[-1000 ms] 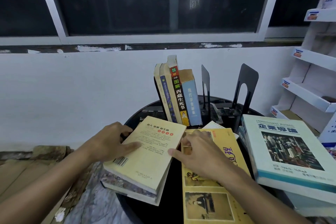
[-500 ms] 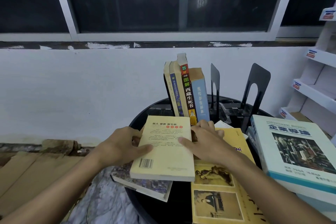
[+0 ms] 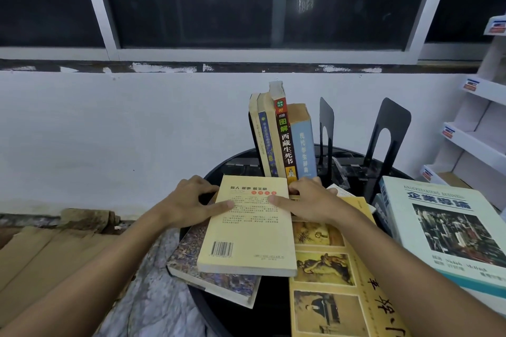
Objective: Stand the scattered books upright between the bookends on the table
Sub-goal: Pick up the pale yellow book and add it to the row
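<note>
A cream paperback (image 3: pixel 249 230) lies back cover up on a patterned book (image 3: pixel 216 279) at the round black table's (image 3: pixel 241 314) front. My left hand (image 3: pixel 191 202) grips its left edge, thumb on the cover. My right hand (image 3: pixel 309 200) grips its right edge the same way. Behind it several books (image 3: pixel 284 137) stand upright, leaning left. Two black bookends (image 3: pixel 325 131) (image 3: pixel 388 139) stand to their right. A large yellow book (image 3: pixel 331 276) with pictures lies flat under my right forearm.
A thick white and teal textbook (image 3: pixel 449 232) lies on a stack at the table's right. White shelving (image 3: pixel 482 123) stands at the far right. A white wall runs close behind the table. Cardboard (image 3: pixel 46 254) and plastic sheet lie on the floor to the left.
Both hands turned the cream paperback from a slant until it lies square to me, and took its side edges. The view shifted left and down.
</note>
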Motion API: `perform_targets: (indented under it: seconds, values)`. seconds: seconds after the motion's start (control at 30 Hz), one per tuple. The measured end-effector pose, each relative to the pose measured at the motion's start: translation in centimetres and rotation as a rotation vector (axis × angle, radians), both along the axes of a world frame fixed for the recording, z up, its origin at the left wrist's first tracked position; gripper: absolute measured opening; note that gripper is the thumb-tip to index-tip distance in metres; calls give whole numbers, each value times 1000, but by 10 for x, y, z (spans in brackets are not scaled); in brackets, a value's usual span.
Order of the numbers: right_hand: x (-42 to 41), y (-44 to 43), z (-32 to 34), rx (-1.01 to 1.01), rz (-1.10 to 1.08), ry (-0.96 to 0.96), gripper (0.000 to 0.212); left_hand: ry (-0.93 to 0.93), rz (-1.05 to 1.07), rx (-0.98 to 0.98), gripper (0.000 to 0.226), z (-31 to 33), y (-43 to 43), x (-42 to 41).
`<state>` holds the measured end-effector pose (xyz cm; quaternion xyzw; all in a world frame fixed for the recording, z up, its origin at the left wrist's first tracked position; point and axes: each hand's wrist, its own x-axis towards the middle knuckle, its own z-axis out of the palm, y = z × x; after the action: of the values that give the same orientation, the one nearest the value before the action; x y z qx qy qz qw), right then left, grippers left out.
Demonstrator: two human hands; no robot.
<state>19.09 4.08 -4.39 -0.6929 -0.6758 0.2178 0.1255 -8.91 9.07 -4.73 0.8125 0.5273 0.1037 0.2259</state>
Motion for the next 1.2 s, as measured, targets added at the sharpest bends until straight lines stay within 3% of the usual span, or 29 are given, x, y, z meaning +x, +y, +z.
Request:
perform_targets:
  seconds: [0.07,0.13,0.27,0.4,0.5,0.6,0.83,1.2]
  values:
    - [1,2,-1,11,-4,34,32,-1,-15,12,101,-2,5,0]
    - [2,2,-4,38,-2,62,32,-25,-32,21,88,-3,8,1]
    - [3,1,-9,94,-19,74,43,-111,-57,35,66,-4,7,3]
    - [3,0,-9,122,-34,133,54,-235,-48,34,29,-3,1,8]
    - [2,-1,-6,200,-32,280,74,-316,-3,26,35,-2,-2,7]
    - [-2,-7,7,235,-3,421,58,-394,30,62,30,3,-5,5]
    - [-5,-15,29,316,-14,613,56,-513,64,242,36,25,-15,6]
    - [-8,-32,64,657,-35,589,61,-639,70,579,43,61,-24,18]
